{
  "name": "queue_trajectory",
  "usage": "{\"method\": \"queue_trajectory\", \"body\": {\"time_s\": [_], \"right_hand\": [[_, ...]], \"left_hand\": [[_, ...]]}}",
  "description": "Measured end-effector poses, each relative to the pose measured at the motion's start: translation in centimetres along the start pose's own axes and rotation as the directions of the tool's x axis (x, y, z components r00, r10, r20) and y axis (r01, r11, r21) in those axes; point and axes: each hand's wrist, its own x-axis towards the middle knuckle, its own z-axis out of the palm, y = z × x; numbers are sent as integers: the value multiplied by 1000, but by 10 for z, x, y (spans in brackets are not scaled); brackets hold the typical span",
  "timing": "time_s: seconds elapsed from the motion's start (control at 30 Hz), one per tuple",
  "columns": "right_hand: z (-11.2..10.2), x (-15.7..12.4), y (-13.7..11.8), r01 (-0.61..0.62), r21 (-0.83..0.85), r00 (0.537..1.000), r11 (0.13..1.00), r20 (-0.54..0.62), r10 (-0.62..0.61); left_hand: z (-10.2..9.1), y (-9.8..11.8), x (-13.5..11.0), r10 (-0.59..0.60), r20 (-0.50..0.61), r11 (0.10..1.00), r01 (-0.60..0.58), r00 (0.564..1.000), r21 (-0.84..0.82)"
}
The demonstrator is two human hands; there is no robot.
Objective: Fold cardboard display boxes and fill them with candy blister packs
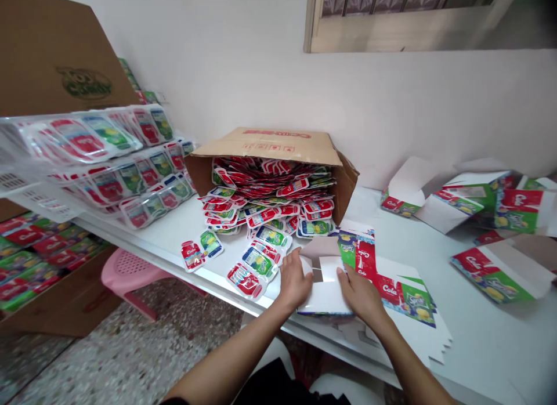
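At the table's front edge I have a small printed cardboard box, partly folded, with its white inside and open flaps facing up. My left hand grips its left wall, while my right hand holds the right wall with the thumb over the rim. Flat printed carton blanks with Cola and Sprite pictures lie stacked beside my right hand. Left of the box, strips of candy packets shaped like bottles and cans lie on the table. The fingers on the outer sides of the box are partly hidden.
A brown carton on its side spills packets behind my hands. Several opened small boxes stand at the right. White baskets full of packets are at the left, above a pink stool. A wall bounds the table's back.
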Motion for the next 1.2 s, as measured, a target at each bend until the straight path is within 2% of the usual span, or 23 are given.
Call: {"method": "queue_trajectory", "body": {"time_s": [0.07, 0.13, 0.2, 0.27, 0.33, 0.4, 0.53, 0.63, 0.7, 0.9, 1.1, 1.2], "right_hand": [[-14, 16, 7, -23, 209, 1000, 978, 8, 22], [-32, 36, 7, -9, 393, 1000, 919, -6, 13], [-48, 53, -2, 103, 536, 991, 838, 21, -135], [-56, 62, -15, 199, 571, 926, 797, 157, -344], [-52, 61, -25, 274, 463, 831, 843, 327, -450], [-42, 55, -29, 338, 308, 803, 889, 399, -443], [-20, 44, -21, 404, 118, 851, 907, 314, -420], [-13, 40, -18, 448, 5, 862, 894, 264, -434], [-12, 39, -19, 469, -95, 865, 878, 253, -434], [-11, 29, -34, 470, -311, 881, 826, 226, -416], [-13, 23, -45, 524, -416, 852, 743, 262, -454], [-11, 23, -50, 507, -487, 862, 711, 261, -435]], "left_hand": [[-1, 0, -1, 32, 29, 999, -31, 999, -14], [-2, 0, -1, 68, 52, 997, -66, 996, -45], [-2, -1, 0, 86, 61, 994, -81, 994, -80], [-2, -4, 4, 56, 78, 990, -45, 995, -131], [-4, -10, 6, 12, 115, 974, 14, 993, -224], [-8, -18, 2, -20, 146, 937, 69, 989, -341], [-13, -27, -32, -93, 101, 848, 132, 991, -513], [-10, -26, -61, -98, 132, 849, 151, 987, -506], [-7, -22, -71, -115, 166, 841, 185, 979, -508], [-2, -19, -70, -140, 174, 810, 213, 975, -547], [0, -24, -72, -136, 152, 803, 199, 979, -562], [3, -25, -74, -151, 130, 793, 198, 980, -577]]}}
